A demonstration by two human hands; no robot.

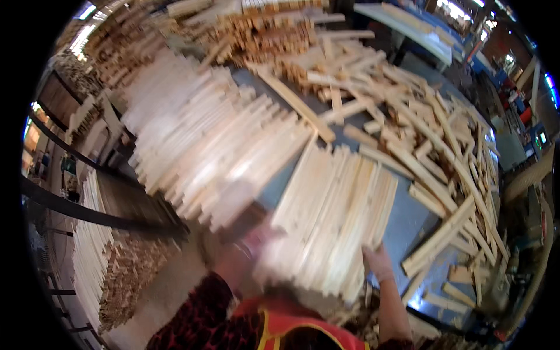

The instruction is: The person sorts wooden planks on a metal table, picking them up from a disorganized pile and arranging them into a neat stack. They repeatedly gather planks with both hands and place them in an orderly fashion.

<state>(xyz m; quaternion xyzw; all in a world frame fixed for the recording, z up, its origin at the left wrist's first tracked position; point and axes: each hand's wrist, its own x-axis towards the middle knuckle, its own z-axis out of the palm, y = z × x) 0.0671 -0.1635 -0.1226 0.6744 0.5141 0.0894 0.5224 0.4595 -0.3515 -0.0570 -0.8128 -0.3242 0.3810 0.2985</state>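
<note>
A row of pale wooden strips (332, 216) lies side by side in front of me, its near end reaching toward my body. My left hand (262, 236), smeared by motion, is closed against the left edge of this row. At the row's right edge is my right hand (378, 262), gripping the outermost strip with its fingers partly hidden by the wood. To the left, a longer layer of similar strips (216, 140) spreads across the blue-grey table (411, 224).
A jumbled heap of loose wood pieces (431, 134) covers the table's right side. Stacked wood blocks (268, 35) stand at the back. Dark curved metal bars (87, 213) and a stack of strips (125, 280) are at the left. A machine with a small lit screen (541, 138) is far right.
</note>
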